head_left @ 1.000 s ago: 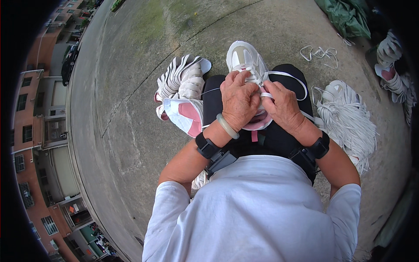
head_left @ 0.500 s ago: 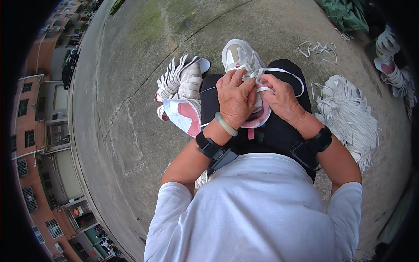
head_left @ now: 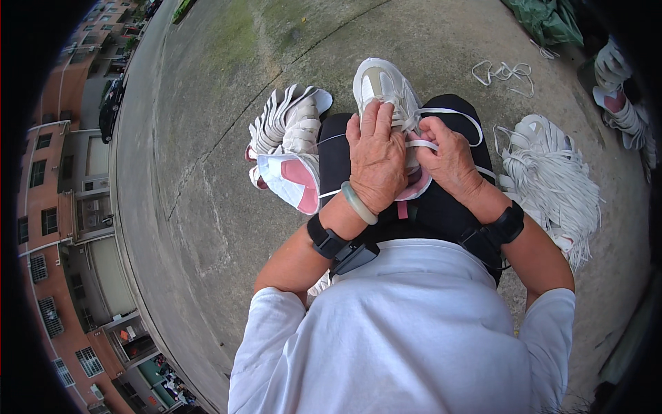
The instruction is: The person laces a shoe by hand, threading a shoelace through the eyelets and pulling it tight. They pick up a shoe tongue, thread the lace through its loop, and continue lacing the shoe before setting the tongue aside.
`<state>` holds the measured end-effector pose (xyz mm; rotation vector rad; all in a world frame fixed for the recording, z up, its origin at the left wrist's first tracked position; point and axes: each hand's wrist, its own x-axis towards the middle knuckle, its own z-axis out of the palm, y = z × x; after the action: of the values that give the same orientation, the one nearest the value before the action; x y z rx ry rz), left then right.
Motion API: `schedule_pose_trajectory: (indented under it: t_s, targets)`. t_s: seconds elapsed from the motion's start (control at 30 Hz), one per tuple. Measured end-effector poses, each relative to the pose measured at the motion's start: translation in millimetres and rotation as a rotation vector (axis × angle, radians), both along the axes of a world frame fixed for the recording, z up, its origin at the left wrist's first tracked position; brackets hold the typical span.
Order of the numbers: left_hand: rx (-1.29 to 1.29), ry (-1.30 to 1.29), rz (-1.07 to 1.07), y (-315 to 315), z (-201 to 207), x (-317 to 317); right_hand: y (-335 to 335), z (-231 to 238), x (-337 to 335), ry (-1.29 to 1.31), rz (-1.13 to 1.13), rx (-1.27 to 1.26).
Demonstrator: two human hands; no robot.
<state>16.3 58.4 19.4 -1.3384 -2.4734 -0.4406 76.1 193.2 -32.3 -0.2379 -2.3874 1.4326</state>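
A white and beige sneaker (head_left: 378, 84) with a pink lining rests between my dark-trousered knees, toe pointing away from me. My left hand (head_left: 378, 155) lies over its tongue and lace area with the fingers stretched forward, hiding much of the lacing. Beside it on the right, my right hand (head_left: 447, 155) is closed on a white shoelace (head_left: 422, 143) at the shoe's upper edge. Part of that lace loops across my right knee. The fingertips of the right hand are partly tucked out of sight.
Stacked white shoe uppers (head_left: 293, 127) with a pink-lined piece (head_left: 298, 181) sit left of my knees. A heap of white laces (head_left: 552, 172) lies to the right. Loose laces (head_left: 502, 74), a green sheet (head_left: 548, 21) and more uppers (head_left: 620, 103) are farther right on the concrete.
My left hand has shifted slightly right; its fingers have gone from bent and pinching at the laces to extended flat over the shoe. The right hand keeps its hold on the lace.
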Motion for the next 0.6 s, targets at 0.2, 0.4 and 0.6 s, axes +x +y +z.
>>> schedule_pose_trajectory:
  t_s: [0.2,0.4,0.6]
  targets:
    - [-0.221,0.048,0.214,-121,14,-12,1,5,8,-0.028,-0.006,-0.037]
    - [-0.537,-0.088,0.918,-272,-23,-43,-2,9,8,-0.013,-0.001,-0.002]
    - [0.085,-0.314,0.368,-185,-37,-34,-2,11,8,-0.001,0.030,0.022]
